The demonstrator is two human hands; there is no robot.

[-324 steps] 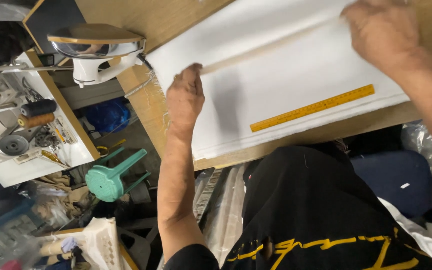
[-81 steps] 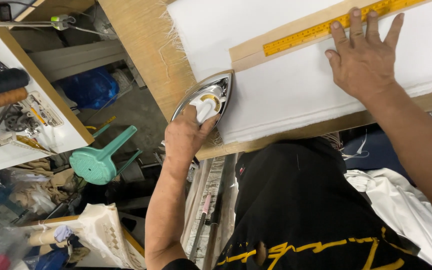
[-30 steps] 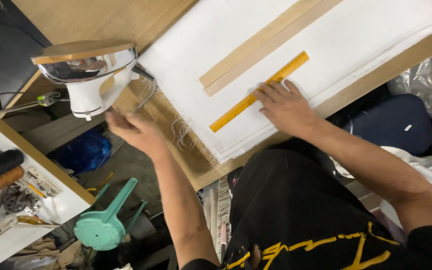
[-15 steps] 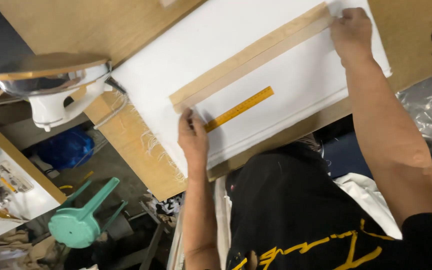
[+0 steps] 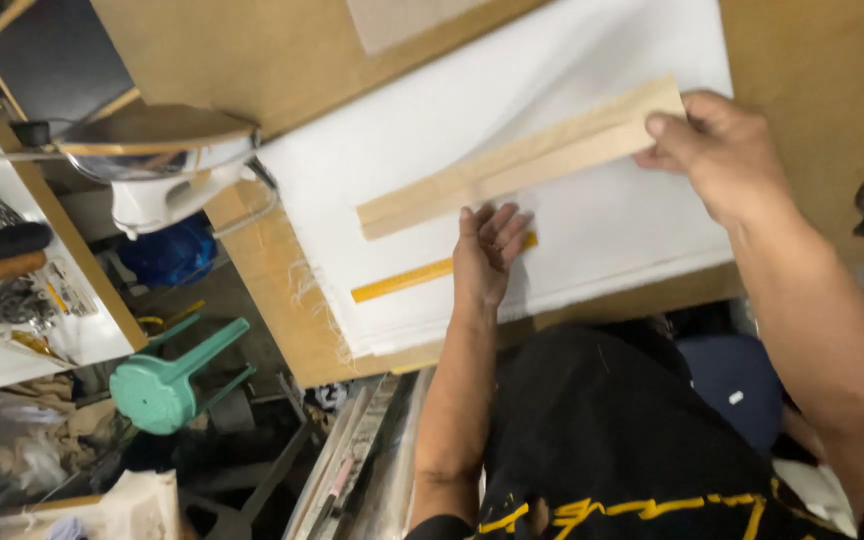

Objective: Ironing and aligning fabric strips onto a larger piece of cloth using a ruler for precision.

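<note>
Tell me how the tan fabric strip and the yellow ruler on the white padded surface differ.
The tan fabric strip is wider and longer than the yellow ruler, which is thin and bright. The right hand holds the strip's far end; the left hand lies over the ruler's end, hiding part of it. Both lie slanted the same way on the white padded surface.

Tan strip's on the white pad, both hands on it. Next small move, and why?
Probably press the left hand flat and slide it along the tan fabric strip toward its free near end. The right hand already pins the far end, the strip lies diagonal on the white pad, and the yellow ruler sits half under the left hand.
</note>
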